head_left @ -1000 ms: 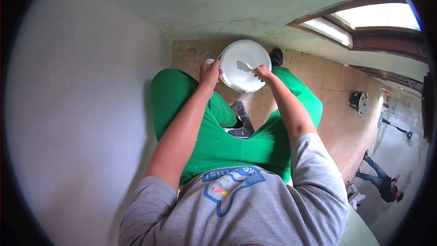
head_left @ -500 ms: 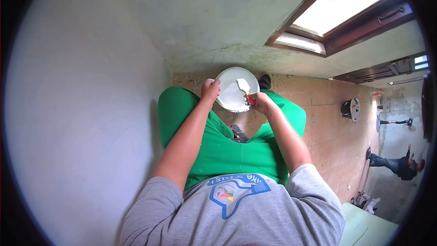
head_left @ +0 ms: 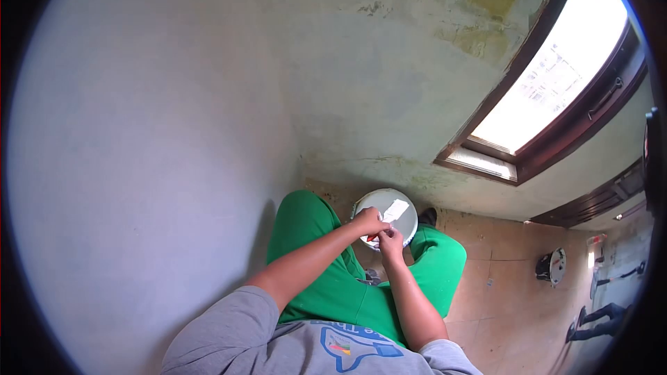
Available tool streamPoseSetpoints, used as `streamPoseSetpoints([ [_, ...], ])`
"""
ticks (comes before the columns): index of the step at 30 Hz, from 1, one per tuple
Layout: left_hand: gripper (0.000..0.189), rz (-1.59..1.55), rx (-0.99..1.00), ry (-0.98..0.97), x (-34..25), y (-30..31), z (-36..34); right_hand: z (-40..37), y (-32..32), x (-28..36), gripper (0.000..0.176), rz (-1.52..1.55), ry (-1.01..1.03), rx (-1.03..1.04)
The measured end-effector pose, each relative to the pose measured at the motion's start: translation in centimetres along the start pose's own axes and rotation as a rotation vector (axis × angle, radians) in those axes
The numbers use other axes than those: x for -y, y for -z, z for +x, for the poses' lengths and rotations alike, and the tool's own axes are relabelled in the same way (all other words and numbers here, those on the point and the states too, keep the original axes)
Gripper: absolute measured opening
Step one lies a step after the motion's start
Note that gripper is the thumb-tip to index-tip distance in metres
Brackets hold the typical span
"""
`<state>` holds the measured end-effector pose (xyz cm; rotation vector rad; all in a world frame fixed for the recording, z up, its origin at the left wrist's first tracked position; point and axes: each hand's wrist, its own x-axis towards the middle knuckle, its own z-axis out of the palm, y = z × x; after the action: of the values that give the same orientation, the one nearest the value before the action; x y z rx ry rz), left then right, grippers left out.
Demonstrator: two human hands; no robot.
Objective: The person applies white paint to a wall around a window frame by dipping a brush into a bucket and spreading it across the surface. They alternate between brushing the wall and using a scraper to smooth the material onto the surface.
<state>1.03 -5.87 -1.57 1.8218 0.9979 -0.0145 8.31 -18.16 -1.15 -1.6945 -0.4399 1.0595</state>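
Observation:
A white bucket (head_left: 408,232) stands on the floor between my knees, with pale material inside. Above its opening, my left hand (head_left: 369,222) and my right hand (head_left: 390,242) meet with fingers closed around a putty knife (head_left: 396,210). Its flat blade is coated white and points away from me, over the bucket. A bit of the red handle shows below the left hand; the fingers hide most of the rest.
A plain wall (head_left: 139,167) rises close on my left. Ahead is a patchy wall (head_left: 361,97) with a wood-framed window (head_left: 514,173). A paint-smeared bucket (head_left: 552,267) stands on the tiled floor (head_left: 500,292) to the right. Farther off, a person's legs (head_left: 604,319) show.
My left hand has let go of the bucket rim and joined my right hand at the putty knife. The view has tilted up, showing more wall and window.

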Motion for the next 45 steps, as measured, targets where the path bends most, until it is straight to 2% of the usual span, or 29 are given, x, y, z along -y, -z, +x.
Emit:
streamPoseSetpoints([
  [1,0.052,0.025,0.0,0.005,-0.3,-0.1,0.1,0.4,0.2,-0.3,0.015,0.003,0.005,0.008],
  [4,0.042,-0.025,-0.016,0.008,-1.5,-0.2,0.8,1.7,1.2,-1.5,0.018,-0.29,0.301,-0.071],
  [5,0.042,-0.024,-0.027,0.002,-1.7,-0.3,0.9,2.2,1.7,-2.6,0.018,-0.29,0.313,-0.068],
  [7,0.032,0.049,-0.283,-0.121,-2.4,0.2,0.6,1.6,1.5,-1.6,0.03,-0.12,0.472,-0.052],
  [8,0.031,-0.038,-0.281,-0.089,-2.9,1.4,-0.1,1.3,1.7,-1.1,0.041,-0.095,0.4,-0.028],
  [9,0.031,-0.037,-0.297,-0.088,-3.0,2.5,-0.7,0.9,2.0,-0.5,0.041,-0.095,0.409,-0.016],
  [11,0.029,-0.068,-0.575,-0.17,-3.0,4.9,-1.8,0.6,2.7,0.0,0.041,-0.01,0.177,-0.016],
  [13,0.028,-0.217,-0.744,-0.222,-3.8,8.7,-4.1,1.6,3.4,-1.1,0.043,-0.04,0.174,-0.002],
  [15,0.024,-0.133,-0.995,-0.265,-4.7,13.1,-6.8,1.9,3.9,-1.6,0.042,-0.007,0.009,0.039],
  [17,0.023,-0.08,-1.194,-0.323,-5.8,17.7,-9.0,2.4,4.0,-1.9,0.036,-0.002,-0.012,0.052],
  [21,0.024,-0.041,-1.419,-0.353,-8.3,25.6,-11.7,3.4,4.0,-3.5,0.023,-0.074,-0.085,0.074],
  [24,0.019,0.081,-1.473,-0.423,-9.8,29.6,-12.8,4.6,4.1,-5.4,0.019,-0.104,-0.125,0.113],
  [28,0.018,-0.038,-1.507,-0.479,-12.0,31.4,-13.1,4.9,4.3,-5.9,0.02,-0.156,-0.131,0.105],
  [29,0.027,-0.047,-1.506,-0.526,-12.4,31.7,-13.3,4.9,4.2,-5.9,0.02,-0.157,-0.129,0.104],
  [32,0.033,0.084,-1.559,-0.558,-12.2,33.1,-12.1,5.3,4.4,-6.2,0.02,-0.099,-0.179,0.087],
  [36,0.031,0.121,-1.579,-0.617,-12.1,33.7,-11.0,5.1,4.6,-7.0,0.022,-0.182,-0.17,0.101],
  [39,0.031,0.12,-1.567,-0.57,-11.6,34.3,-9.7,5.1,4.0,-6.0,0.023,-0.187,-0.169,0.099],
  [41,0.029,0.191,-1.566,-0.479,-10.1,34.0,-8.9,5.2,4.0,-6.3,0.021,-0.156,-0.159,0.105],
  [45,0.028,0.321,-1.605,-0.421,-6.6,32.6,-7.9,4.9,4.0,-5.9,0.02,-0.156,-0.187,0.104],
])
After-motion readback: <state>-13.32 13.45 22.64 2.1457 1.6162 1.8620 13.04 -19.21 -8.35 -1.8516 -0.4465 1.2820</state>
